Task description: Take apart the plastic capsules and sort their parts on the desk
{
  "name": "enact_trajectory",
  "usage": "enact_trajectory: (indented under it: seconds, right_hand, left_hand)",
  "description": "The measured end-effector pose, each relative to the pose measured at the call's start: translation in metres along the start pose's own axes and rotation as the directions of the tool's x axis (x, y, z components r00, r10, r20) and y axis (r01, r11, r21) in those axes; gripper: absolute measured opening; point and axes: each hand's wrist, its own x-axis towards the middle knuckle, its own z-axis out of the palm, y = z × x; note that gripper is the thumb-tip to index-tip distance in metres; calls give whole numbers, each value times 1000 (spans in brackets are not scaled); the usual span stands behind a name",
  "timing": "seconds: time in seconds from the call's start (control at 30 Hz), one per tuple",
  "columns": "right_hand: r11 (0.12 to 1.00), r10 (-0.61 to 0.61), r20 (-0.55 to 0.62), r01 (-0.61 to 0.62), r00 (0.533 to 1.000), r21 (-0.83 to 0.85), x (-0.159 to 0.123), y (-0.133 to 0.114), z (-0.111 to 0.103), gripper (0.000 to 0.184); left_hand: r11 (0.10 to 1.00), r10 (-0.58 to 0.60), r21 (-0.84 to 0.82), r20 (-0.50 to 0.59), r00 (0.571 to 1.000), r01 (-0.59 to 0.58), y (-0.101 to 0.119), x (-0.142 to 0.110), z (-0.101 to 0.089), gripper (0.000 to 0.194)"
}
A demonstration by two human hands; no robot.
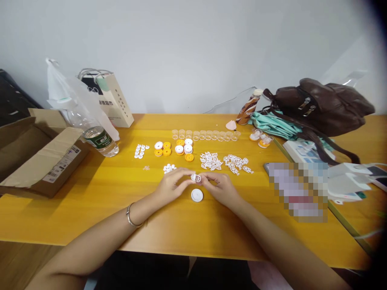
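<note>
Between my two hands is a small white plastic piece with cut-out openings (196, 178); its exact kind is too small to make out. My left hand (173, 185) pinches it from the left between thumb and fingers. From the other side the fingertips of my right hand (220, 187) close on it as well. Just below, a round white lid-like disc (197, 195) lies flat on the table. Beyond my hands are white lattice pieces (211, 161), more flat cut-out pieces (236, 163) and a cluster of small white caps (169, 168).
Clear cups (205, 135) form a row at the back, with orange and white discs (184, 149) nearer. On the left stand a cardboard box (39, 161) and a water bottle (101, 141). Rightward lie a brown bag (329, 104) and a drink bottle (249, 106).
</note>
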Motion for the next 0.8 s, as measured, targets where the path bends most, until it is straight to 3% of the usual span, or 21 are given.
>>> enact_trajectory:
  seconds: [0.17, 0.23, 0.33, 0.43, 0.63, 0.8]
  right_hand:
    - [998, 3, -32, -2, 999, 58, 0, 2, 1, 17]
    - [996, -62, -62, 65, 996, 60, -1, 1, 1, 27]
    - [977, -214, -27, 215, 976, 16, -1, 0, 0, 34]
    - [948, -312, 56, 315, 948, -51, 0, -2, -2, 22]
    - [936, -341, 46, 344, 939, -70, 2, -4, -4, 10]
    - [926, -362, 74, 368, 929, -81, 0, -6, -4, 9]
  left_hand:
    - [917, -294, -285, -14, 956, 278, -2, 3, 1, 19]
    - [875, -341, -362, 9, 940, 321, -4, 4, 2, 19]
    - [841, -357, -422, 38, 933, 339, -5, 4, 3, 20]
    - [794, -360, -492, 92, 928, 357, -6, 4, 4, 21]
    - [669, -373, -596, 249, 894, 445, -9, 7, 1, 21]
    - [618, -392, -616, 297, 871, 488, -7, 9, -3, 21]
